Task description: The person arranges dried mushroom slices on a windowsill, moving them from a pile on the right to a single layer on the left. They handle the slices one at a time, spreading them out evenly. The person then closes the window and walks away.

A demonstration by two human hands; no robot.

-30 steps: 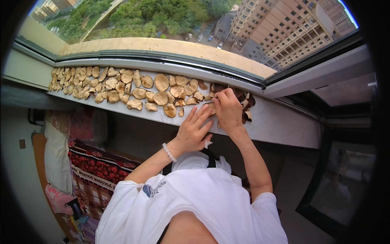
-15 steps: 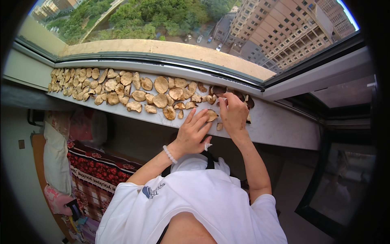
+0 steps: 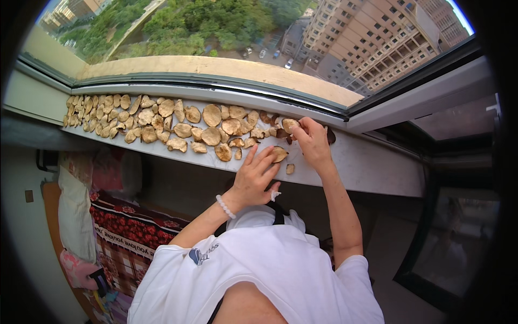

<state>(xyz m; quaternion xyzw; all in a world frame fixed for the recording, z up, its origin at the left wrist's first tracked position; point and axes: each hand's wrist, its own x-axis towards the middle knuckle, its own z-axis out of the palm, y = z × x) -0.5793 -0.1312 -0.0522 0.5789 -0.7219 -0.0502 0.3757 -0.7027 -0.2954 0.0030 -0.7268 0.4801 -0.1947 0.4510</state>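
Pale, dried slices (image 3: 211, 115) of some fruit or vegetable lie in crowded rows along the windowsill (image 3: 372, 167). My right hand (image 3: 313, 143) pinches one light dried slice (image 3: 290, 126) by its edge, over the right end of the rows. Darker brown slices (image 3: 331, 135) show beside and partly behind that hand. My left hand (image 3: 256, 173) has its fingers stretched out on the sill, the fingertips against a larger yellowish slice (image 3: 279, 154). Something small and white (image 3: 275, 194) is at its thumb. A small squarish piece (image 3: 290, 168) sits between the hands, near the sill's front edge.
Beyond the sill runs the window frame (image 3: 216, 89), with trees and tall buildings far below. An opened window sash (image 3: 431, 102) stands at the right. Below left are a red patterned blanket (image 3: 127, 216) and a hanging white cloth (image 3: 75, 210).
My right hand has shifted slightly, and a light slice now shows in its fingertips where dark slices were before. My left hand stays in place.
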